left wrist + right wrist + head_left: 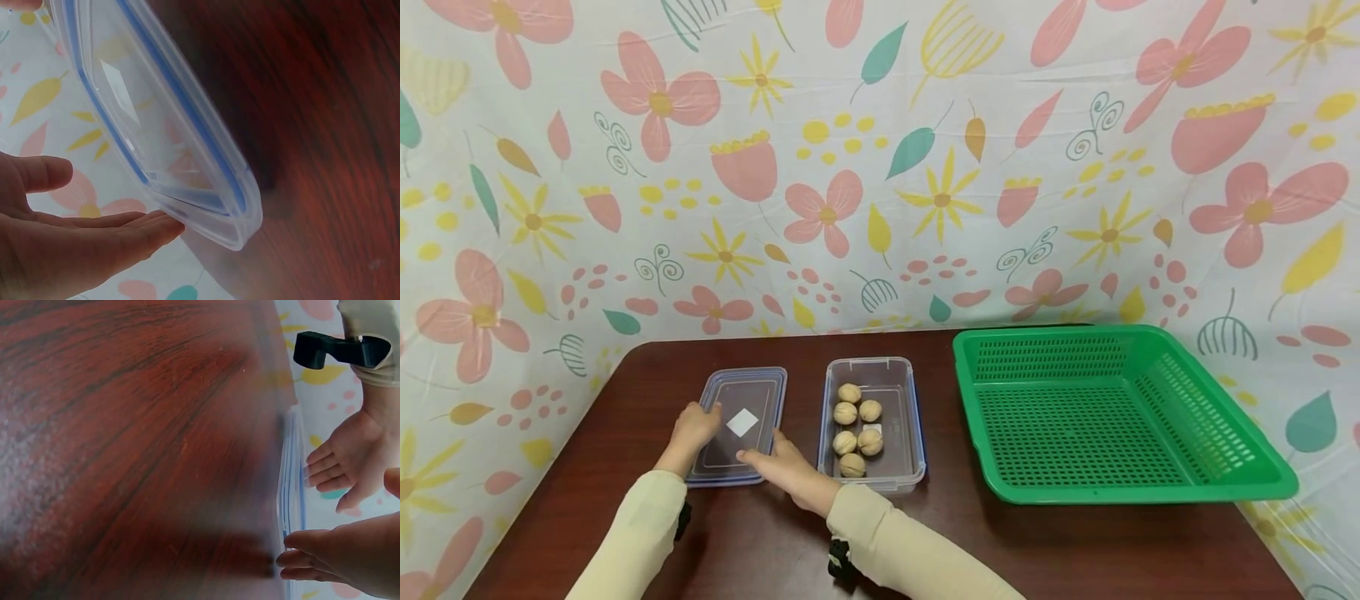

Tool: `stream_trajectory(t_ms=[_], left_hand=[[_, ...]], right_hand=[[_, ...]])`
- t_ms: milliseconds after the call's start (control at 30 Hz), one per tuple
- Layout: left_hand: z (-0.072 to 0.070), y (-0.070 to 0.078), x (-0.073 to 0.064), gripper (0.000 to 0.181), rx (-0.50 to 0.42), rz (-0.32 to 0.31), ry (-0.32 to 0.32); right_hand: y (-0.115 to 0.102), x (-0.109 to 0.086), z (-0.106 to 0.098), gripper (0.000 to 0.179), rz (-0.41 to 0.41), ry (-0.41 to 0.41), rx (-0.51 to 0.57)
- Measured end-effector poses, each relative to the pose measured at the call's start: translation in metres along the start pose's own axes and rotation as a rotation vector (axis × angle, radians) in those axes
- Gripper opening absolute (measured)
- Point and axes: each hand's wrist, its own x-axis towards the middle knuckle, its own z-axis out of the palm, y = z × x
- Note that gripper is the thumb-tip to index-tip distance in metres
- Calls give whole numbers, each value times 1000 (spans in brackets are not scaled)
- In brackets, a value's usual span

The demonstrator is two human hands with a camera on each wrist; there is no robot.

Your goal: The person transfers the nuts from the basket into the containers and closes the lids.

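A clear plastic lid (748,454) with a blue seal and a white diamond-shaped label lies on the dark table. At its left edge my left hand (693,431) has its fingers extended, and the left wrist view shows the fingertips touching the rim. My right hand (793,475) is at the lid's right edge, fingers straight and against the side in the right wrist view. Neither hand grips the lid. Just right of it stands a clear plastic container (898,412), uncovered, with several walnuts (845,413) grouped mostly along its left side.
On the right of the table (760,542) sits a large green plastic basket (1060,492) with perforated walls and bottom. A flower-printed cloth (865,208) hangs behind the table's back edge.
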Motion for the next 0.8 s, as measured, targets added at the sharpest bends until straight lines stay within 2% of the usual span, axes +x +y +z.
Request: stream_trajectory(t_ms=[267,533,800], left_hand=[[-3,0,-3,55,-30,-6,25],[-11,5,-4,53,-86,8,62],[-20,16,-7,57,-112,20,67]], right_hand=[[-2,0,3,83,39,21,-30],[-9,-1,1,86,17,8,-28],[-21,-5,-3,86,-11,18,-31]])
